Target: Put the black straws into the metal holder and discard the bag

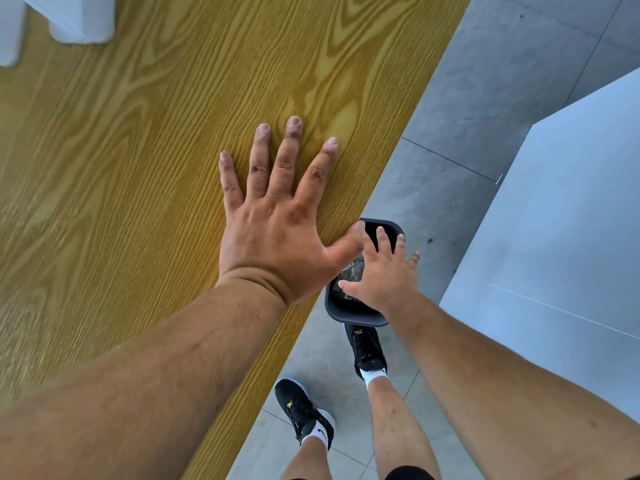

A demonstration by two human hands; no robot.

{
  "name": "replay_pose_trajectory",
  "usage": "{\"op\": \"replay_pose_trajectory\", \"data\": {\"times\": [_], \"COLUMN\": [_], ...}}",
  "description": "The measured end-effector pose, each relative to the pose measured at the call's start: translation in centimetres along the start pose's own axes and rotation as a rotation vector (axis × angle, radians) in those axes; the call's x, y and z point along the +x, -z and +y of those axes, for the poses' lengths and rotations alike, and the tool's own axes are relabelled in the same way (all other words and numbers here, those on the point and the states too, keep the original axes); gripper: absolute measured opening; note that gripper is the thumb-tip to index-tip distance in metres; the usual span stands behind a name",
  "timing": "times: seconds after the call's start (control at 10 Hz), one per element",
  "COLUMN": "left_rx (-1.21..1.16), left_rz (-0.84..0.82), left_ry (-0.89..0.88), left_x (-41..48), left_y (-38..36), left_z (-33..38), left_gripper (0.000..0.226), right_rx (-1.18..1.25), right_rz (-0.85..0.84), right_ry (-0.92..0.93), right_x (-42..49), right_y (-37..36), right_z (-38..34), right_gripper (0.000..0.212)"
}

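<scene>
A: Which step is this, would you say?

B: The last one, by the look of it. The right hand point(382, 275) hangs over a dark bin point(353, 315) on the floor point(450, 188), right at the edge of the bench point(138, 133), with its fingers point(381, 237) spread apart and nothing gripped in them.

A: And the bag?

B: Something crumpled and shiny, clear with dark mottling, lies inside the bin just under the palm point(351, 270). I judge that to be the bag, but the hand hides most of it, so I can't be sure.

A: The left hand?

B: The left hand point(277, 220) is pressed flat on the yellow wood-grain top, fingers splayed wide, holding nothing. It looks like a brace while the person leans toward the bin.

A: Straws, metal holder?

B: Neither is in view. Only two white shapes point(83, 26) show at the far corner of the bench, too cropped to name.

A: So what does the next move call for?

B: Little, I'd judge: draw the right hand up clear of the bin and check nothing clings to it; thin film tends to stick to skin
</scene>
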State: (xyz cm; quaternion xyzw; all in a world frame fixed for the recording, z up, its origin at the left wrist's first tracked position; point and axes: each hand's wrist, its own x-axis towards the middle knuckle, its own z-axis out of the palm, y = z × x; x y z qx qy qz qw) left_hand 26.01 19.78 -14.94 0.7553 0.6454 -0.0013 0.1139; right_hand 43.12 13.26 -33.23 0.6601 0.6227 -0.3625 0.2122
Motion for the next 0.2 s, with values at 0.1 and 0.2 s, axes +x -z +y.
{"op": "replay_pose_trajectory", "data": {"times": [0.1,0.2], "left_rx": [0.003,0.014], "left_rz": [0.002,0.010], "left_ry": [-0.005,-0.011], "left_x": [0.08,-0.03], "left_y": [0.26,0.12], "left_z": [0.11,0.16], "left_gripper": [0.098,0.098], "right_rx": [-0.019,-0.039], "right_rz": [0.006,0.006], "right_ry": [0.002,0.013], "right_x": [-0.19,-0.02], "right_y": [0.36,0.23], "right_z": [0.01,0.09], "right_gripper": [0.122,0.121]}}
